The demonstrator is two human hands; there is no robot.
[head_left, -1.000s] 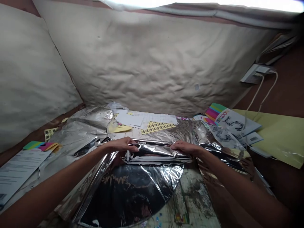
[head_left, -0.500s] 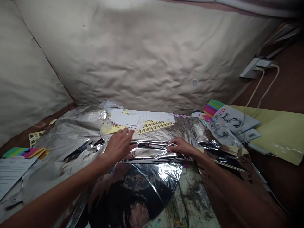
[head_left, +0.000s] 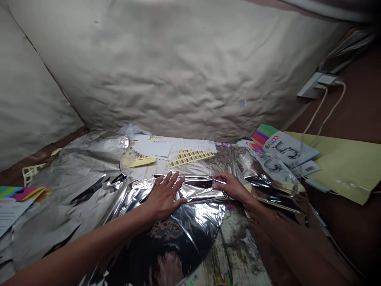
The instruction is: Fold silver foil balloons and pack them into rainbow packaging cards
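A shiny silver foil balloon lies flat before me, its far part folded into a narrow band. My left hand rests palm down on the left part of that band, fingers outstretched and apart. At the band's right end, my right hand has thumb and fingers closed on the foil. The near part of the balloon spreads out in a rounded shape towards me, partly under my left forearm.
More silver foil covers the left side. White papers and yellow label sheets lie at the back. On the right are a balloon packet marked 5, a yellow sheet and a socket with cables.
My left hand has come down and slightly right, flattening onto the foil with its fingers spread. The right hand keeps its grip at the band's right end. The view has shifted slightly.
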